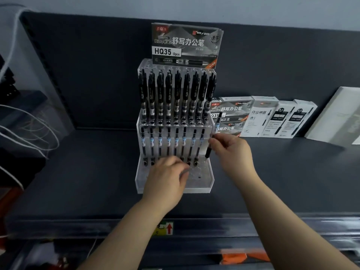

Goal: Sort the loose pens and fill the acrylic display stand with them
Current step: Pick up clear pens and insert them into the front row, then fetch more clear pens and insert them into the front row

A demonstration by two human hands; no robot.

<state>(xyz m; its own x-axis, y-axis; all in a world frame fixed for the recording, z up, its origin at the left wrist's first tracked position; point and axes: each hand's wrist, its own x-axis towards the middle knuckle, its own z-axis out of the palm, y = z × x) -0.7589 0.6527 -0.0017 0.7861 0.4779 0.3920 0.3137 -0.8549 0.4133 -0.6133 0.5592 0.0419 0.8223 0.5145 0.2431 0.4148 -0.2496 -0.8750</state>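
Note:
A clear acrylic display stand (204, 182) with stepped tiers stands on a dark shelf. Its upper tier holds a full row of black pens (177, 94). The middle tier holds several more pens (168, 141), with room at its right end. My right hand (231, 151) pinches one black pen (218, 123) upright beside the stand's right edge, its tip just above the right end of the lower tier. My left hand (165, 178) rests on the stand's lowest tier with curled fingers touching the holes; whether it holds anything is hidden.
A pen box with an HQ35 label (187, 45) sits on top of the stand. Several pen boxes (272, 117) lean against the back wall to the right, next to a white booklet (339, 117). White cables (29, 129) hang at the left.

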